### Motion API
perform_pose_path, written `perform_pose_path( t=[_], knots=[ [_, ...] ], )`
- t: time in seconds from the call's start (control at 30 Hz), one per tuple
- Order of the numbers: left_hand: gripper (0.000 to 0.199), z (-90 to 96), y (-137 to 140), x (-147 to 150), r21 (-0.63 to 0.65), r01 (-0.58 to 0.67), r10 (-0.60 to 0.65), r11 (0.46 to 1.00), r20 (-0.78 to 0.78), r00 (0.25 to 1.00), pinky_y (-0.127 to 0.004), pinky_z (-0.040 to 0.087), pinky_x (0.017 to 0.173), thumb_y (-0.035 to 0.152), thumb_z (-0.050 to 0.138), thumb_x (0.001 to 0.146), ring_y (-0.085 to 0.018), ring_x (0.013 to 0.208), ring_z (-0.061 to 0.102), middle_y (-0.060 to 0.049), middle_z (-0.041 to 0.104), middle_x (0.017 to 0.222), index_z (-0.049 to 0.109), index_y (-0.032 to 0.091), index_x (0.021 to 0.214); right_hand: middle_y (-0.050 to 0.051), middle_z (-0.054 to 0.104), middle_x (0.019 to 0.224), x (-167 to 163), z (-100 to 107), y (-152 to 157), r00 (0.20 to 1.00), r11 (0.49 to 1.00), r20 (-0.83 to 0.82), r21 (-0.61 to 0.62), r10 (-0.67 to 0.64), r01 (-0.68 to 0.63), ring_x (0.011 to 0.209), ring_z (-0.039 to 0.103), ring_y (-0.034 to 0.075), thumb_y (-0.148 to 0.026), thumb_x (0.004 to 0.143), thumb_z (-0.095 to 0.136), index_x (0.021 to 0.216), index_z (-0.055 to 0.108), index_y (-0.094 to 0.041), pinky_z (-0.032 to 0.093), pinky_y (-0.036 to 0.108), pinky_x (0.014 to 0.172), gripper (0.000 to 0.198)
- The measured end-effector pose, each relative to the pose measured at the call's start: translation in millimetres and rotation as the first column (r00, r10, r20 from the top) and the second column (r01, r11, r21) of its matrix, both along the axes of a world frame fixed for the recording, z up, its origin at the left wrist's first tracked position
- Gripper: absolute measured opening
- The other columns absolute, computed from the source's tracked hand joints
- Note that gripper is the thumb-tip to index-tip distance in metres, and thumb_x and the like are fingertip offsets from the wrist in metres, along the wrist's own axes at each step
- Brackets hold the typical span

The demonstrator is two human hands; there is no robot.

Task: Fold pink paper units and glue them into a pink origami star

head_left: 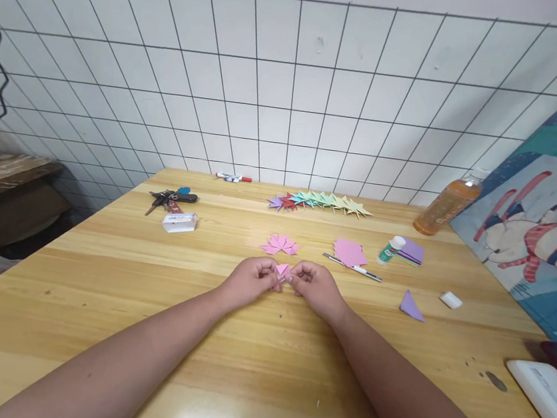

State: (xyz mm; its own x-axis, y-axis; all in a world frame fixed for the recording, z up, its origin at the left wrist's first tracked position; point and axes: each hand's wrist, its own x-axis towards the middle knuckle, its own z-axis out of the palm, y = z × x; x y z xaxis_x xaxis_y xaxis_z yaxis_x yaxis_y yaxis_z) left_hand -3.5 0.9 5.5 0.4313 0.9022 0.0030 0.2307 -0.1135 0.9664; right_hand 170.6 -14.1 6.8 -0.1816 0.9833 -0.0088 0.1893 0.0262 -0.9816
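Between my fingertips, above the middle of the table, is a small piece of folded pink paper. My left hand pinches its left side, and my right hand pinches the right side. Part of the paper is hidden behind the fingers and thumbs. Just beyond my hands lies a cluster of pointed pink paper pieces, fanned out. To the right of it rests a stack of square pink paper sheets, with a slim pen lying along its near edge.
Folded paper stars in several colours line the back. Rightward are a glue stick, purple sheets, a purple folded triangle, an eraser and a drink bottle. Leftward lie keys, a small box and a marker.
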Motion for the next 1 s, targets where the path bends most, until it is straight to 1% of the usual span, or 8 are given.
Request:
perform_pose_path(
  t=[0.13, 0.23, 0.33, 0.43, 0.57, 0.7, 0.8, 1.0],
  knots=[
    [0.027, 3.6, -1.0, 0.8, -0.012, 0.057, -0.057, 0.998, -0.005, 0.998, -0.023, 0.044, 0.062, 0.041, 0.060, 0.075, -0.016, 0.068, 0.063, -0.005, 0.066, 0.068, 0.060, 0.014, 0.075, -0.004, 0.052, 0.058, 1.1, 2.9, -0.2, 0.999, 1.000, -0.053, -0.027, -0.006, 0.004, 0.050, 0.045, 0.008, -0.035, 0.066, 0.066, 0.065, 0.057, -0.017, 0.042, 0.021, 0.049, 0.020],
    [0.029, 4.9, -0.5, 0.5, 0.003, 0.051, -0.051, 0.999, -0.033, 0.998, -0.022, 0.042, 0.058, 0.042, 0.060, 0.075, -0.014, 0.063, 0.061, -0.004, 0.066, 0.065, 0.058, 0.014, 0.068, -0.003, 0.053, 0.058, 1.1, 3.7, -0.9, 0.998, 0.999, -0.063, -0.040, -0.002, -0.001, 0.050, 0.046, 0.008, -0.038, 0.065, 0.068, 0.065, 0.057, -0.017, 0.043, 0.021, 0.049, 0.023],
    [0.030, 3.4, 0.3, -0.3, 0.019, 0.042, -0.041, 0.999, -0.043, 0.998, -0.020, 0.040, 0.056, 0.043, 0.060, 0.075, -0.012, 0.058, 0.058, -0.002, 0.065, 0.062, 0.057, 0.015, 0.066, -0.001, 0.057, 0.066, 0.0, 3.9, -1.4, 0.995, 0.998, -0.093, -0.061, 0.018, -0.023, 0.055, 0.050, 0.009, -0.040, 0.065, 0.067, 0.073, 0.059, -0.017, 0.044, 0.021, 0.051, 0.026],
    [0.030, 2.2, -0.2, -0.8, 0.043, 0.056, -0.052, 0.998, -0.082, 0.995, -0.019, 0.036, 0.053, 0.043, 0.058, 0.076, -0.010, 0.054, 0.053, -0.002, 0.063, 0.060, 0.057, 0.015, 0.066, 0.000, 0.059, 0.072, -0.9, 4.3, -1.0, 0.992, 0.997, -0.129, -0.080, -0.008, -0.003, 0.062, 0.054, 0.011, -0.042, 0.064, 0.067, 0.080, 0.060, -0.017, 0.045, 0.022, 0.052, 0.031],
    [0.031, 3.7, -1.8, -0.6, 0.072, 0.078, -0.068, 0.994, -0.130, 0.989, -0.019, 0.033, 0.050, 0.042, 0.055, 0.078, -0.009, 0.050, 0.049, -0.001, 0.062, 0.059, 0.057, 0.014, 0.064, -0.001, 0.057, 0.065, 0.0, 5.2, 0.0, 0.992, 0.997, -0.119, -0.069, -0.034, 0.026, 0.056, 0.050, 0.010, -0.044, 0.063, 0.067, 0.068, 0.058, -0.017, 0.045, 0.022, 0.052, 0.029],
    [0.027, 6.4, -1.9, -0.1, 0.045, 0.064, -0.060, 0.997, -0.070, 0.996, -0.020, 0.035, 0.053, 0.041, 0.057, 0.076, -0.011, 0.054, 0.052, -0.001, 0.062, 0.061, 0.060, 0.014, 0.070, -0.003, 0.053, 0.058, 2.1, 6.5, -0.1, 0.989, 0.996, -0.135, -0.077, -0.056, 0.046, 0.052, 0.048, 0.009, -0.045, 0.063, 0.067, 0.060, 0.053, -0.017, 0.045, 0.023, 0.052, 0.031],
    [0.028, 8.2, -1.0, -0.3, -0.021, 0.020, -0.020, 1.000, -0.004, 1.000, -0.021, 0.037, 0.054, 0.042, 0.060, 0.073, -0.012, 0.056, 0.054, -0.001, 0.062, 0.061, 0.061, 0.014, 0.075, -0.004, 0.051, 0.054, 3.0, 6.9, -0.1, 0.989, 0.994, -0.137, -0.092, -0.062, 0.050, 0.050, 0.048, 0.009, -0.044, 0.063, 0.067, 0.062, 0.053, -0.017, 0.045, 0.023, 0.051, 0.031],
    [0.033, 8.7, 2.2, -2.3, -0.112, -0.045, 0.056, 0.993, 0.091, 0.994, -0.020, 0.036, 0.051, 0.046, 0.064, 0.071, -0.010, 0.051, 0.052, 0.000, 0.060, 0.057, 0.063, 0.014, 0.079, -0.004, 0.051, 0.055, 3.0, 6.4, 0.3, 0.992, 0.996, -0.123, -0.087, -0.030, 0.020, 0.049, 0.047, 0.009, -0.041, 0.062, 0.068, 0.065, 0.054, -0.018, 0.043, 0.022, 0.049, 0.028]
  ],
)
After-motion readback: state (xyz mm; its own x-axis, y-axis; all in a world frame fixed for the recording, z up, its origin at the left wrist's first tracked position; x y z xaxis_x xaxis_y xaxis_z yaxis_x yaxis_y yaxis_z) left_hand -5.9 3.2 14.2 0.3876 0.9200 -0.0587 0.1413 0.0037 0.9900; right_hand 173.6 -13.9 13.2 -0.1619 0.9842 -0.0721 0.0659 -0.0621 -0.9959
